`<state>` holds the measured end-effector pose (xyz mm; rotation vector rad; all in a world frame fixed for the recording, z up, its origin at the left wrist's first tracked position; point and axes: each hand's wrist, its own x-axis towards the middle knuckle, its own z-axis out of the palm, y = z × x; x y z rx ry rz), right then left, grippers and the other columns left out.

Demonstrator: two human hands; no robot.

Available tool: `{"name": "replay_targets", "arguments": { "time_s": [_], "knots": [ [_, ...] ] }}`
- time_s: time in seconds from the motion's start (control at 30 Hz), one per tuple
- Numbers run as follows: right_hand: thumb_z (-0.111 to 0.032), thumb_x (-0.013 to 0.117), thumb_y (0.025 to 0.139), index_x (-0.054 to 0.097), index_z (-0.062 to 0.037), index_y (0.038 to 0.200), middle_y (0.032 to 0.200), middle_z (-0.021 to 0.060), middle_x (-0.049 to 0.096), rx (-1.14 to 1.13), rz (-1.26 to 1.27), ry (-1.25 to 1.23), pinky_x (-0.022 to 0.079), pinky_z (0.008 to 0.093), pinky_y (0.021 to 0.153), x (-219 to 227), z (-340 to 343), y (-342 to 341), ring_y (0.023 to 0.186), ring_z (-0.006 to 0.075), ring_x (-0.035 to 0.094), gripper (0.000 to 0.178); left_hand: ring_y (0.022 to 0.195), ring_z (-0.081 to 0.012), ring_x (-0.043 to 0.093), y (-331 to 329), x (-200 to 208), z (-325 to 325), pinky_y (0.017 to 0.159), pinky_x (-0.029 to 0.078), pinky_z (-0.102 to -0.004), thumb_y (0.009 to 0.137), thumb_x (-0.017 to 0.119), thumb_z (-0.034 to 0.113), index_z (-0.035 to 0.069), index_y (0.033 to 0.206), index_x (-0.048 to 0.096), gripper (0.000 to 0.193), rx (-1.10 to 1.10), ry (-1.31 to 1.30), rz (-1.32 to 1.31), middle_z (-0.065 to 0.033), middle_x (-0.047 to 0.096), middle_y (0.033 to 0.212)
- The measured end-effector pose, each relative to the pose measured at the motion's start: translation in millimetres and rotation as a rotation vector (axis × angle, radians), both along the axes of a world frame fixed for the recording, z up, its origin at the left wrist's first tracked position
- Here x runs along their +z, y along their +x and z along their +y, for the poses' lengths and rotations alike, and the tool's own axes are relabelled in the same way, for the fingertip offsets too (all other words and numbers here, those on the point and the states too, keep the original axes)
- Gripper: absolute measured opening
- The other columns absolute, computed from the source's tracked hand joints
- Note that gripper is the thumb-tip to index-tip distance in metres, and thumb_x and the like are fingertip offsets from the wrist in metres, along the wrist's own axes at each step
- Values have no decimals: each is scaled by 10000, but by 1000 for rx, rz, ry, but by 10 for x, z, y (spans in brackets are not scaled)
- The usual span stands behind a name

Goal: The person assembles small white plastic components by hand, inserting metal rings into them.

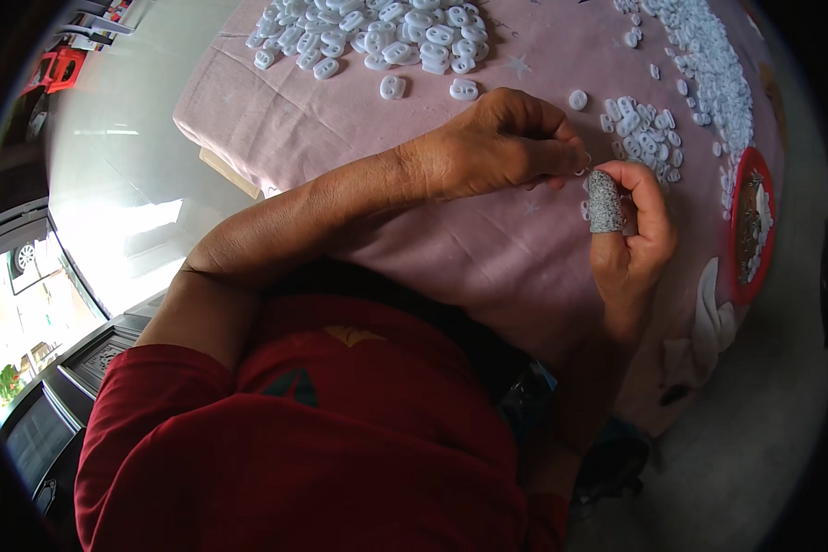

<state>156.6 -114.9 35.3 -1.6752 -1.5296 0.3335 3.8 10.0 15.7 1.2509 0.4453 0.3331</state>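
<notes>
My left hand (515, 145) reaches over the pink cloth with thumb and fingers pinched together. A tiny shiny bit (583, 166) shows at its fingertips, too small to name. Close on its right, my right hand (642, 219) is curled, thumb and forefinger meeting; what lies between them is hidden. A grey speckled finger cover (605, 202) wraps the right thumb. Just beyond the hands lies a small heap of white plastic oval pieces (649, 138) with holes. A round white piece (578, 99) sits apart from it.
A large pile of white two-hole plastic pieces (377, 32) lies at the far left of the cloth-covered table (276, 110). Smaller white pieces (718, 83) spread along the far right. A red-rimmed tray (743, 276) with small parts and a crumpled white cloth (708, 322) are at right.
</notes>
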Motion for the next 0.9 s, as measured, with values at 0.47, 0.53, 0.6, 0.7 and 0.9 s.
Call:
{"name": "replay_targets", "arguments": {
  "time_s": [0.47, 0.53, 0.6, 0.7, 0.9],
  "knots": [
    [-15, 573, 829, 607, 3, 911, 780, 61, 594, 9, -87, 148, 464, 258, 650, -90, 61, -104, 697, 145, 558, 91, 588, -10, 474, -42, 26, -12, 525, 366, -180, 905, 628, 200, 34, 897, 665, 170, -9, 27, 26, 22, 589, 674],
    [-17, 577, 825, 610, 5, 910, 772, 65, 592, -4, -83, 124, 463, 258, 652, -102, 59, -111, 701, 140, 559, 94, 591, -10, 475, -45, 10, 1, 524, 366, -180, 906, 627, 201, 36, 899, 663, 169, -13, 35, 29, 22, 588, 677],
    [-23, 574, 830, 611, 6, 918, 786, 58, 596, -8, -77, 130, 463, 260, 649, -103, 60, -117, 705, 141, 560, 99, 593, -9, 476, -44, 19, 4, 524, 366, -180, 906, 626, 202, 38, 901, 660, 168, -18, 42, 29, 22, 587, 680],
    [-31, 549, 849, 617, 7, 954, 831, 45, 611, -33, 71, 36, 463, 264, 676, -73, 39, -76, 743, 140, 561, 130, 598, -11, 478, -38, 48, -15, 524, 363, -178, 905, 626, 203, 37, 902, 651, 167, -25, -54, 13, 25, 587, 693],
    [-4, 482, 851, 623, -1, 1105, 965, 111, 656, -46, 301, 71, 476, 327, 834, -77, 200, 55, 892, 200, 624, 290, 675, -79, 553, -36, -12, -89, 613, 448, -235, 867, 631, 183, 8, 854, 664, 178, 68, 95, -2, -20, 619, 725]
  ]
}}
